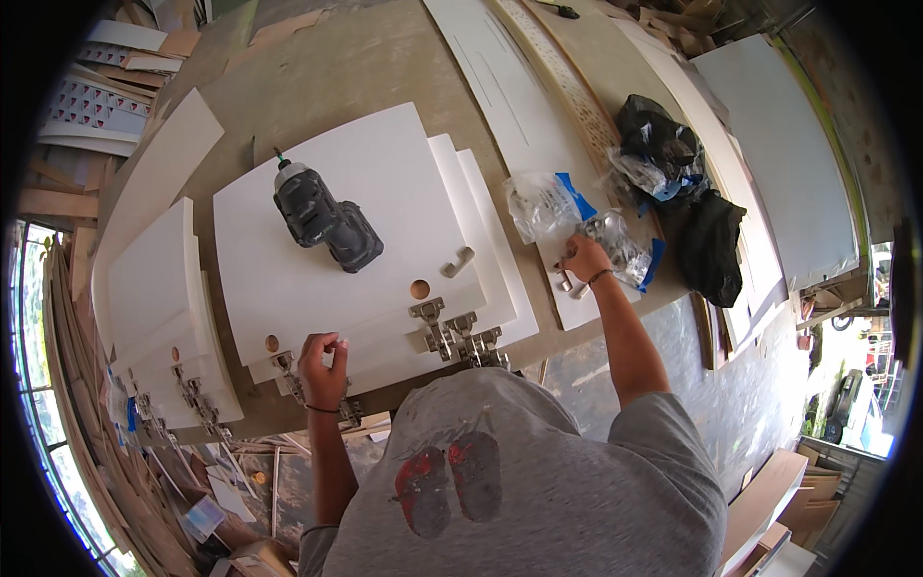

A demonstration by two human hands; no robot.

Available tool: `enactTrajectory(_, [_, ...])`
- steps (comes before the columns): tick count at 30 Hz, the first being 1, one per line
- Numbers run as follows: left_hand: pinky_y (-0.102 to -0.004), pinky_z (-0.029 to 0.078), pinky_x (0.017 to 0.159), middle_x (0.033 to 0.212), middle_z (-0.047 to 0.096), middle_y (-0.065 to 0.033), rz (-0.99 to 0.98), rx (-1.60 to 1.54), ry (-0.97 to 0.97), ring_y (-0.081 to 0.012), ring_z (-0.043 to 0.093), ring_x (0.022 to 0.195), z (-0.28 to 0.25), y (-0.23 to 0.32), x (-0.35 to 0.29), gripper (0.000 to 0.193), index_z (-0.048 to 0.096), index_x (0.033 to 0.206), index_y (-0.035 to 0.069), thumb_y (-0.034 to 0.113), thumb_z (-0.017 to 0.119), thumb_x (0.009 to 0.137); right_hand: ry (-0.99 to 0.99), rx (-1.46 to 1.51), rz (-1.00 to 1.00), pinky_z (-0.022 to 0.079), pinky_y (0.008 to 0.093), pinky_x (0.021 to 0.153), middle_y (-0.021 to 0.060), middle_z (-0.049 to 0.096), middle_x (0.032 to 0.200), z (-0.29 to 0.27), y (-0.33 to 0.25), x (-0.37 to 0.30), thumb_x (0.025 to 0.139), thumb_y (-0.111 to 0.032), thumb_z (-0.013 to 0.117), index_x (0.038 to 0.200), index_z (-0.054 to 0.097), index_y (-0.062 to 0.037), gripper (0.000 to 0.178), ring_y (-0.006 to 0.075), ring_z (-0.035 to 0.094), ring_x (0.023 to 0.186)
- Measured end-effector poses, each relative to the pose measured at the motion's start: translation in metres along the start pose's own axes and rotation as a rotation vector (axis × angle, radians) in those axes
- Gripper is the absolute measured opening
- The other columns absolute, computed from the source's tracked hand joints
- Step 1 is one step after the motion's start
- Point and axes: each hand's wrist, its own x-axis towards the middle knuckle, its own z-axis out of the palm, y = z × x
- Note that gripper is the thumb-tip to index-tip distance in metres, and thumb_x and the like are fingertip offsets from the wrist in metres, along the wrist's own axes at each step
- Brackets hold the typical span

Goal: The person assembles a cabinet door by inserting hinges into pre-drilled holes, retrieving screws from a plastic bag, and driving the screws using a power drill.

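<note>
- Head view: left hand, fingers curled, contents untellable; beside hinge at panel's near edge.
- Right hand, fingers bent, grip untellable; at metal pieces, beside clear bag.
- Drill, black, on panel.

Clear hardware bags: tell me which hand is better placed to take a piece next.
Probably the right hand: it is right at the clear bags, while the left hand is well away, beside a hinge at the white panels' near edge.
</note>
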Motion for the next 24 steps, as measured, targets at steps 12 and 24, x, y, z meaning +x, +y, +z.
enactTrajectory(12, [-0.0312, 0.046, 0.067, 0.079, 0.058, -0.0113, 0.002, -0.139, -0.082, -0.022, 0.056, 0.071, 0.02, 0.04, 0.001, 0.015, 0.058, 0.087, -0.001, 0.004, 0.066, 0.075, 0.336, 0.214, -0.297, 0.048, 0.0399, 0.067, 0.0146, 0.062, 0.081, -0.025, -0.039, -0.022, 0.074, -0.01, 0.059, 0.078, 0.063, -0.0053, 0.007, 0.0329, 0.06, 0.075])
enactTrajectory(24, [-0.0292, 0.047, 0.073, 0.086, 0.063, -0.0133, -0.073, -0.649, -0.476, -0.0191, 0.061, 0.081, 0.055, 0.099, -0.002, 0.019, 0.056, 0.102, -0.003, 0.01, 0.047, 0.091, -0.028, 0.523, -0.725, 0.047, 0.0398, 0.06, 0.013, 0.06, 0.075, -0.041, -0.223, -0.152, 0.073, -0.005, 0.061, 0.079, 0.058, -0.0022, 0.007, 0.0326, 0.059, 0.07])
